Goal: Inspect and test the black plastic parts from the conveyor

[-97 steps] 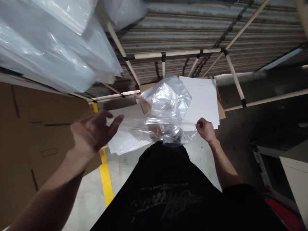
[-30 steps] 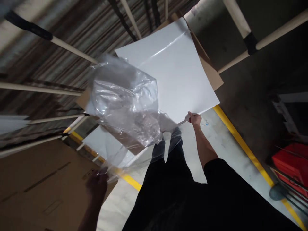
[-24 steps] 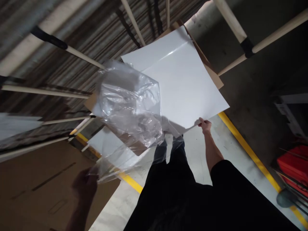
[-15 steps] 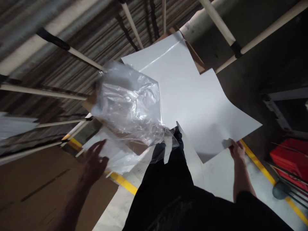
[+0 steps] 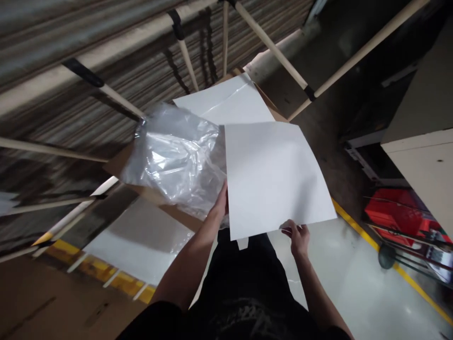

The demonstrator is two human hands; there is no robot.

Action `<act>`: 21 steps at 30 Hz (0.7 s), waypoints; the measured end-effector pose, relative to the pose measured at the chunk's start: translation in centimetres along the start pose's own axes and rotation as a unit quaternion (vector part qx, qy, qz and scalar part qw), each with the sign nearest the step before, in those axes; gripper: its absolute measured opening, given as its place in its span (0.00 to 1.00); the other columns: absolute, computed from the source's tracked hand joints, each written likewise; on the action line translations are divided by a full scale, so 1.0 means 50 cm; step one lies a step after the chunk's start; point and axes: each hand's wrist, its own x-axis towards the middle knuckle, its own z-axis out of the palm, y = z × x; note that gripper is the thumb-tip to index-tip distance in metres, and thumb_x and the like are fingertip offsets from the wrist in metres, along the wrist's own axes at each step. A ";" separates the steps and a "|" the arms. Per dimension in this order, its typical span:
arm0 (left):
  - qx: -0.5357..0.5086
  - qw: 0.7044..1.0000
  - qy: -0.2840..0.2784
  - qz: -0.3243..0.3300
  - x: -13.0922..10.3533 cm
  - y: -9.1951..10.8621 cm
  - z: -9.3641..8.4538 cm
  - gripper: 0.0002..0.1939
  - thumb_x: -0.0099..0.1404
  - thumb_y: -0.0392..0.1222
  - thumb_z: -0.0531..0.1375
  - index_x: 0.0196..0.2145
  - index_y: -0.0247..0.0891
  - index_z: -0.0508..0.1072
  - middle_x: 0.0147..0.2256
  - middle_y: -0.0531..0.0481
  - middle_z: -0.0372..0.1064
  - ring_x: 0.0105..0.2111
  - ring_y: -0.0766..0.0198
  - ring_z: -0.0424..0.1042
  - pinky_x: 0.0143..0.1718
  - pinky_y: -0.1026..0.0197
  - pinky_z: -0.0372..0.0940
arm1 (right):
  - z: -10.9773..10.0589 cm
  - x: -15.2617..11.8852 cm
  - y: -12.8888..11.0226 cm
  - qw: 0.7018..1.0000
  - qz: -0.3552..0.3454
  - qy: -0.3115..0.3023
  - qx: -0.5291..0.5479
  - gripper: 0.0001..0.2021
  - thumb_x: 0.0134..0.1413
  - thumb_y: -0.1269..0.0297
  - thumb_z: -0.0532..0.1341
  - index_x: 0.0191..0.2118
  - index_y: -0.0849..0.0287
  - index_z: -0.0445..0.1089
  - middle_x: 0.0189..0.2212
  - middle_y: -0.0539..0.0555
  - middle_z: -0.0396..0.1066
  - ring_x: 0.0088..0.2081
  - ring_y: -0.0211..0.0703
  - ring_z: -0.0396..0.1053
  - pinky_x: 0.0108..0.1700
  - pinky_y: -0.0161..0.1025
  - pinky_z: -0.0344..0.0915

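Note:
In front of me hangs a large white sheet, slightly bowed, its surface blank. My right hand pinches its lower edge between thumb and fingers. At the sheet's left edge is my left hand, closed on it, with part of the fingers hidden behind. Crumpled clear plastic wrap lies just left of the sheet, over brown cardboard. Beyond, another white sheet rests on the cardboard, partly covered by the held one.
Pale pipe rails with black joints surround the cardboard. A ribbed shutter stands behind. At lower left, a white panel lies beside a yellow floor line. A red crate and a light cabinet are on the right.
My left hand has moved right from beside the plastic to the sheet's left edge. The held sheet has shifted left and toward me, with my right hand still gripping it.

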 end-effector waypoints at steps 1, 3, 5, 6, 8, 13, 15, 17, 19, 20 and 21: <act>0.009 1.000 0.014 -0.005 0.025 0.006 -0.007 0.39 0.61 0.80 0.58 0.41 0.37 0.79 0.28 0.45 0.76 0.27 0.55 0.75 0.27 0.57 0.70 | 0.011 0.013 0.025 1.000 0.008 0.013 -0.009 0.27 0.40 0.53 0.78 0.42 0.62 0.70 0.27 0.52 0.80 0.26 0.46 0.79 0.31 0.41 0.81; 0.040 0.999 0.034 -0.011 0.074 0.013 -0.018 0.37 0.57 0.78 0.63 0.37 0.37 0.78 0.26 0.47 0.75 0.23 0.59 0.72 0.23 0.60 0.65 | 0.025 0.047 0.062 0.999 0.029 0.031 -0.014 0.29 0.37 0.53 0.79 0.41 0.61 0.68 0.25 0.49 0.78 0.23 0.43 0.77 0.30 0.41 0.80; 0.078 0.996 0.039 -0.012 0.118 0.010 -0.023 0.33 0.51 0.71 0.71 0.34 0.35 0.77 0.26 0.47 0.76 0.23 0.60 0.73 0.23 0.61 0.64 | 0.028 0.081 0.091 0.998 0.053 0.035 -0.004 0.28 0.34 0.54 0.79 0.38 0.58 0.65 0.23 0.46 0.76 0.21 0.41 0.75 0.29 0.40 0.79; 0.096 0.995 0.038 -0.010 0.136 0.006 -0.023 0.31 0.47 0.66 0.74 0.34 0.34 0.78 0.26 0.46 0.77 0.24 0.58 0.74 0.24 0.61 0.65 | 0.025 0.096 0.104 0.998 0.065 0.026 0.001 0.28 0.33 0.54 0.78 0.36 0.57 0.64 0.22 0.45 0.74 0.21 0.41 0.74 0.29 0.40 0.78; 0.129 0.991 0.043 -0.004 0.164 -0.007 -0.022 0.27 0.42 0.55 0.78 0.32 0.32 0.78 0.27 0.44 0.78 0.26 0.55 0.76 0.27 0.59 0.67 | 0.015 0.125 0.127 0.996 0.087 -0.005 0.004 0.26 0.34 0.52 0.77 0.34 0.56 0.64 0.20 0.45 0.71 0.21 0.43 0.73 0.28 0.41 0.77; 0.181 0.981 0.060 0.015 0.174 -0.030 -0.017 0.21 0.42 0.45 0.75 0.34 0.32 0.81 0.31 0.42 0.81 0.30 0.51 0.79 0.32 0.56 0.69 | -0.005 0.235 0.152 0.995 0.087 -0.048 -0.017 0.22 0.45 0.45 0.68 0.39 0.58 0.72 0.25 0.53 0.75 0.27 0.48 0.76 0.29 0.43 0.76; 0.192 0.980 0.053 0.017 0.160 -0.032 -0.010 0.22 0.43 0.45 0.75 0.36 0.32 0.81 0.33 0.41 0.82 0.32 0.49 0.80 0.34 0.55 0.71 | -0.009 0.278 0.141 0.997 0.057 -0.034 -0.038 0.22 0.46 0.47 0.68 0.42 0.58 0.72 0.32 0.55 0.79 0.33 0.50 0.78 0.32 0.44 0.78; 0.196 0.979 0.055 0.024 0.143 -0.036 0.006 0.23 0.43 0.44 0.74 0.37 0.32 0.82 0.36 0.40 0.83 0.33 0.49 0.80 0.35 0.55 0.72 | -0.016 0.296 0.116 0.998 0.014 -0.016 -0.067 0.22 0.49 0.49 0.67 0.45 0.60 0.73 0.36 0.58 0.80 0.37 0.52 0.79 0.36 0.46 0.78; 0.190 0.979 0.069 0.034 0.131 -0.043 0.030 0.22 0.44 0.42 0.74 0.38 0.32 0.82 0.36 0.41 0.83 0.34 0.49 0.81 0.35 0.57 0.72 | -0.030 0.281 0.080 0.995 -0.032 -0.005 -0.095 0.21 0.52 0.52 0.66 0.46 0.63 0.74 0.40 0.62 0.81 0.44 0.55 0.79 0.42 0.49 0.79; 0.182 0.979 0.078 0.038 0.127 -0.047 0.044 0.22 0.44 0.41 0.73 0.39 0.32 0.81 0.35 0.42 0.82 0.34 0.50 0.80 0.34 0.57 0.71 | -0.037 0.261 0.061 0.991 -0.063 -0.013 -0.114 0.20 0.54 0.55 0.65 0.48 0.64 0.76 0.45 0.64 0.80 0.49 0.58 0.78 0.48 0.50 0.78; 0.171 0.981 0.086 0.042 0.124 -0.052 0.058 0.21 0.45 0.41 0.72 0.39 0.32 0.81 0.34 0.42 0.82 0.33 0.50 0.80 0.32 0.58 0.71 | -0.044 0.236 0.043 0.982 -0.106 -0.039 -0.149 0.20 0.55 0.60 0.64 0.52 0.64 0.76 0.51 0.66 0.79 0.56 0.59 0.76 0.54 0.51 0.77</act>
